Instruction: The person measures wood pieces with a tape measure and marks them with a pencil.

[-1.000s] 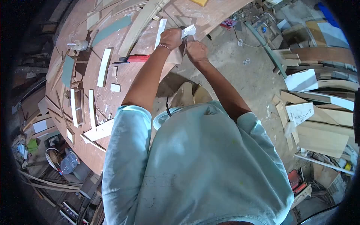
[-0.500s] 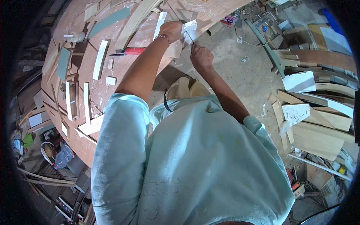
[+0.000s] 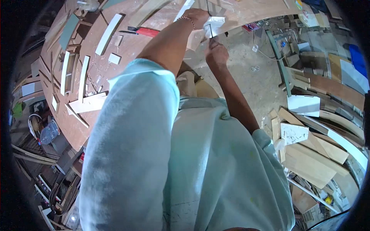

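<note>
At the table's edge, my left hand [image 3: 198, 18] is closed at a white piece [image 3: 217, 26], its fingers against the left side; the fingertips are partly hidden. A thin, dark, straight tool [image 3: 211, 32] crosses the white piece from top to bottom. My right hand [image 3: 217, 53] is wrapped round the lower end of this tool, just off the table's edge. The tool's exact kind does not show. On the table, left of my left wrist, lies a red-handled tool [image 3: 148, 32] with a dark end, partly covered by my forearm.
White strips [image 3: 109, 34], a small white block [image 3: 114, 58] and a grey-green board [image 3: 69, 32] lie on the wooden table [image 3: 127, 77]. To the right, stacked boards [image 3: 308, 165] and a long green strip [image 3: 278, 61] rest on the concrete floor [image 3: 246, 50].
The view has shifted, so table and hands sit higher and the hands farther right. My right hand is slightly nearer the white piece, still holding the thin tool.
</note>
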The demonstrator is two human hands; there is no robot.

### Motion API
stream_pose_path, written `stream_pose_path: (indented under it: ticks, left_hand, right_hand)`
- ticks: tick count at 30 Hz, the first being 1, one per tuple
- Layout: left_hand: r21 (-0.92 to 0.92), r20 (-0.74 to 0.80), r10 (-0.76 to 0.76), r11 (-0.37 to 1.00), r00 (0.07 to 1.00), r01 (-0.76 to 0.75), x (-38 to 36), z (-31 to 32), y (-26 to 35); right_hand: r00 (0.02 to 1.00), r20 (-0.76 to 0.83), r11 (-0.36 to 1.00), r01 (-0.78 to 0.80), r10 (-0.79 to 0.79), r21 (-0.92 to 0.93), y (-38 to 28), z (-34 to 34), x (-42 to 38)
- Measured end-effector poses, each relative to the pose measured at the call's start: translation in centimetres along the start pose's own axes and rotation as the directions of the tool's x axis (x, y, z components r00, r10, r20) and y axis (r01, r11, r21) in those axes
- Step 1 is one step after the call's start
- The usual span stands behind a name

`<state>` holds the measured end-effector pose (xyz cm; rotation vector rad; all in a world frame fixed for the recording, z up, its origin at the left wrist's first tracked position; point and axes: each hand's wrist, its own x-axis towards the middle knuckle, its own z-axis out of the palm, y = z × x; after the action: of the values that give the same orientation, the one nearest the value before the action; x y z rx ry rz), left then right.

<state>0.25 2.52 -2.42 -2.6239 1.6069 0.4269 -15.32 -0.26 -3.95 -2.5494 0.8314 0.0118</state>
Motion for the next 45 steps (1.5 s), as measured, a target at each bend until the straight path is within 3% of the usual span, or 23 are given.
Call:
stream_pose_path:
  ticks: [2, 4, 6, 8, 13, 16, 18, 21, 24, 26, 28, 34, 37, 39, 40, 42, 45]
  left_hand:
    - [-0.014, 0.016, -0.041, 0.999, 0.999, 0.042, 0.1, 0.5, -0.1]
    - [-0.038, -0.013, -0.015, 0.999, 1.0, 0.014, -0.4, 0.1, 0.1]
    - [-0.055, -0.052, 0.013, 0.998, 0.999, -0.015, -0.5, -0.3, 0.4]
    - [0.001, -0.037, 0.011, 1.0, 0.999, -0.011, -0.7, -0.4, 0.4]
    - [-0.034, -0.044, -0.03, 0.999, 0.999, 0.029, -0.8, -0.3, 0.5]
    - [0.011, -0.023, -0.032, 0.999, 0.999, 0.033, -0.9, -0.6, 0.6]
    - [-0.001, 0.001, -0.084, 0.996, 0.996, 0.084, -0.6, -0.2, 0.5]
    - [-0.015, -0.048, -0.076, 0.997, 0.996, 0.076, -0.6, 0.2, 0.3]
    - [-0.038, 0.015, -0.055, 0.998, 0.998, 0.056, -1.3, -1.3, 0.8]
    - [-0.038, -0.026, -0.027, 0.999, 0.999, 0.026, -0.8, -0.7, 0.1]
    - [-0.018, -0.034, 0.0, 1.0, 0.999, 0.0, -1.1, -0.8, 0.4]
    - [-0.028, -0.005, -0.038, 0.999, 0.999, 0.038, -0.9, -1.1, 0.4]
    - [-0.03, 0.028, -0.052, 0.998, 0.998, 0.053, -1.3, -1.2, 0.8]
    - [-0.042, 0.046, -0.086, 0.995, 0.995, 0.088, -1.2, -1.6, 0.9]
    - [-0.039, 0.042, -0.079, 0.996, 0.996, 0.081, -1.3, -1.6, 1.0]
    - [-0.042, 0.038, -0.072, 0.996, 0.997, 0.074, -1.2, -1.6, 0.9]
    - [-0.057, 0.013, -0.079, 0.995, 0.997, 0.08, -1.0, -1.4, 0.7]
  right_hand:
    - [0.999, 0.035, 0.997, -0.036, 0.033, 0.068, -0.4, -0.4, 0.3]
    - [1.0, -0.021, 0.998, 0.01, -0.009, 0.059, -0.3, -0.7, 1.0]
    - [0.999, 0.004, 0.997, -0.051, 0.051, 0.061, -0.3, -0.3, 2.4]
    - [0.999, -0.044, 0.999, 0.01, -0.008, 0.045, -0.1, 0.7, 3.2]
    - [0.994, 0.004, 0.988, -0.109, 0.109, 0.107, -0.2, 0.6, 4.0]
    - [0.996, -0.088, 0.984, -0.011, 0.027, 0.181, 0.3, 0.7, 3.5]
    - [0.995, 0.074, 0.997, -0.073, 0.069, 0.04, 0.1, -0.5, 1.9]
    - [0.977, 0.165, 0.989, -0.144, 0.139, 0.023, 1.3, -0.4, -0.9]
    - [0.978, 0.153, 0.987, -0.153, 0.143, 0.053, 1.8, -0.4, -1.9]
    - [0.987, 0.111, 0.993, -0.119, 0.117, 0.007, 1.4, -0.8, -1.5]
    - [0.992, -0.124, 0.995, 0.04, -0.028, 0.096, 1.3, -0.1, -0.5]
    - [0.992, -0.122, 0.968, 0.044, -0.014, 0.247, -0.1, 0.3, 3.0]
    - [0.995, -0.098, 0.982, 0.011, 0.007, 0.188, 0.8, 1.5, 1.5]
    - [1.0, 0.002, 0.996, 0.008, -0.008, -0.084, 1.4, 1.2, -0.7]
    - [1.0, -0.005, 0.996, 0.003, -0.004, -0.084, 1.7, 1.0, -1.4]
    - [0.997, -0.006, 0.982, -0.075, 0.078, 0.176, 1.9, 0.6, -1.8]
    - [0.995, 0.036, 0.979, -0.096, 0.091, 0.178, 1.6, -0.1, -1.6]
